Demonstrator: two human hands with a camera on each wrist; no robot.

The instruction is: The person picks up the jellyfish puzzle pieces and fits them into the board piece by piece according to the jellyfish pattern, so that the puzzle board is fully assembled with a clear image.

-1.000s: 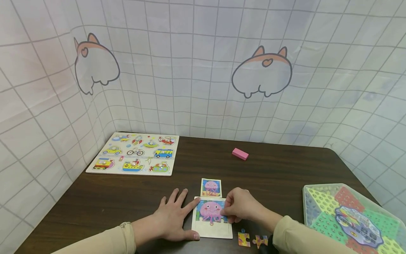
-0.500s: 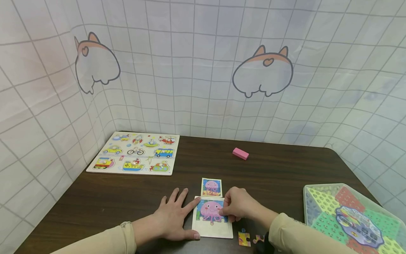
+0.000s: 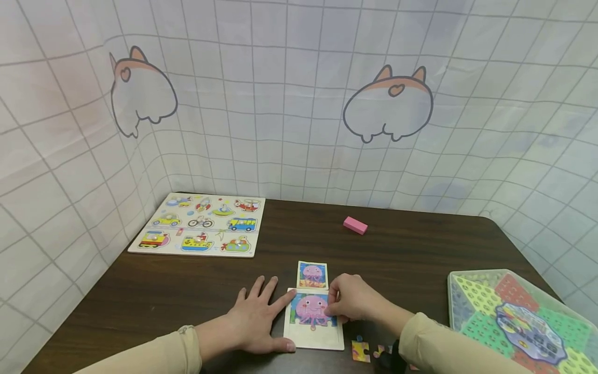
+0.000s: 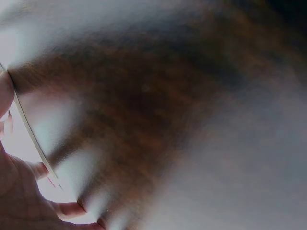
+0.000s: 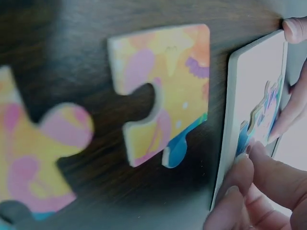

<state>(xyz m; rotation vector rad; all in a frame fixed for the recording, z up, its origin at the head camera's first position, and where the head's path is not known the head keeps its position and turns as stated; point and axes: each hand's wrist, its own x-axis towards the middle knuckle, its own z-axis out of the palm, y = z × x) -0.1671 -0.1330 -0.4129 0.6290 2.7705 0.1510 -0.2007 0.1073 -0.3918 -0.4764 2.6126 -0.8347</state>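
A small white-framed jigsaw board (image 3: 313,339) lies on the table, its upper part filled by a pink jellyfish picture (image 3: 308,307). My left hand (image 3: 256,323) is spread flat at its left side, index finger on the top left corner and thumb near the lower edge. At the board's right side my right hand (image 3: 352,298) pinches a puzzle piece against the picture; the fingers mostly hide that piece. Two loose yellow and pink puzzle pieces lie below the right wrist: one (image 5: 184,86) shows whole, the other (image 5: 36,165) only partly.
A jellyfish picture card (image 3: 312,275) touches the board's far edge. A vehicle puzzle board (image 3: 219,236) lies back left, a pink block (image 3: 355,225) farther back. A clear-lidded game box (image 3: 518,322) stands at the right. A grid-patterned curtain (image 3: 299,156) hangs behind the table.
Both hands keep nearly the same places. The right fingers shift only slightly at the board's edge, and the right wrist now covers more of one loose piece.
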